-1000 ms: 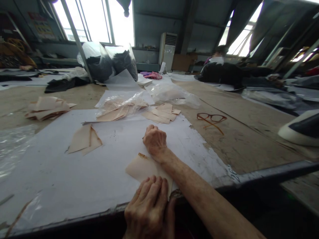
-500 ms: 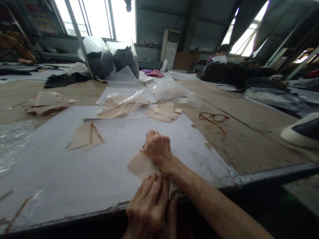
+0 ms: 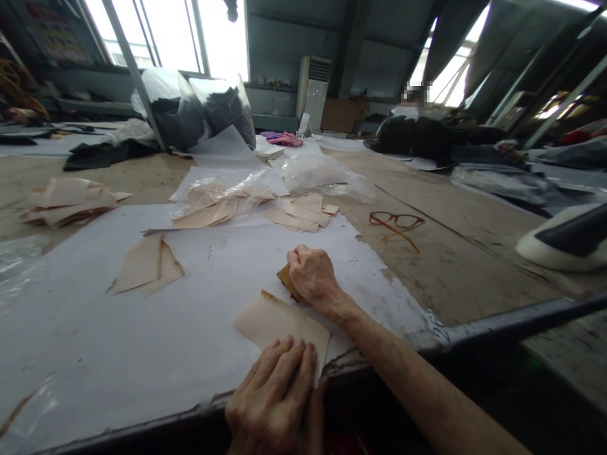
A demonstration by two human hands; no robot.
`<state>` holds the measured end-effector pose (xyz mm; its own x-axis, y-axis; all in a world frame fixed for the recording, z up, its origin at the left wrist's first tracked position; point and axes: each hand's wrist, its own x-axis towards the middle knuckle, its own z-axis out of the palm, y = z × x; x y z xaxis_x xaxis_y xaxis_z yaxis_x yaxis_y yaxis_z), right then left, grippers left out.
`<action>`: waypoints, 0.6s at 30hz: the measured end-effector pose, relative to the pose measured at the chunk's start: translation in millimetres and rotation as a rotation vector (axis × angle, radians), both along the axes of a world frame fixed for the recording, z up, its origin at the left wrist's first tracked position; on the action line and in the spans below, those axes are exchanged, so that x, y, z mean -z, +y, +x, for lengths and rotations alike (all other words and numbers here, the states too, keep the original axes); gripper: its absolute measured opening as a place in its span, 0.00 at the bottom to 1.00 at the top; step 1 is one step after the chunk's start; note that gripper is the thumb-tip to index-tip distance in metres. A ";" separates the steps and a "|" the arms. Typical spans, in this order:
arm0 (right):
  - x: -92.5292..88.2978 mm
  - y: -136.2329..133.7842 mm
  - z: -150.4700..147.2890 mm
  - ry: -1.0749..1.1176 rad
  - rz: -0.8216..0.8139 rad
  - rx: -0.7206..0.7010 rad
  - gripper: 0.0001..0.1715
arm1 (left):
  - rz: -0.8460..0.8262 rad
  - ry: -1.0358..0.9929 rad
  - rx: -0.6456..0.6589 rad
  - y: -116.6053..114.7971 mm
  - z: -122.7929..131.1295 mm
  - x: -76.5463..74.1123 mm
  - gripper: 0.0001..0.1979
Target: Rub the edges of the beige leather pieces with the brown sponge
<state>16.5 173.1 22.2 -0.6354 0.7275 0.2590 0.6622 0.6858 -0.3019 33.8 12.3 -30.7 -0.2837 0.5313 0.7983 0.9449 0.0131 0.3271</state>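
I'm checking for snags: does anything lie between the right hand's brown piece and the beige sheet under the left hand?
Nothing visible: only white paper shows between the brown piece in the right hand and the beige sheet.

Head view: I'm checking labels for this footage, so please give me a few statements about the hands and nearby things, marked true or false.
1. The left hand rests on a beige piece. True.
2. The right hand is empty. False: it is closed on a brown object.
3. The eyeglasses lie on the white sheet. False: they lie on the brown surface to its right.
4. Clear plastic lies over some beige pieces. True.
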 end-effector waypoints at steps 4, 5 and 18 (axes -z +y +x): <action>2.6 2.6 3.3 0.032 -0.038 -0.024 0.16 | 0.051 -0.010 0.055 0.3 -1.6 2.5 0.15; 2.0 5.0 5.3 0.077 -0.080 -0.016 0.16 | 0.063 -0.011 0.068 0.6 -2.1 3.2 0.15; 3.5 2.7 60.8 0.401 -0.372 0.011 0.16 | 0.059 -0.186 0.068 -14.7 -7.0 -9.1 0.14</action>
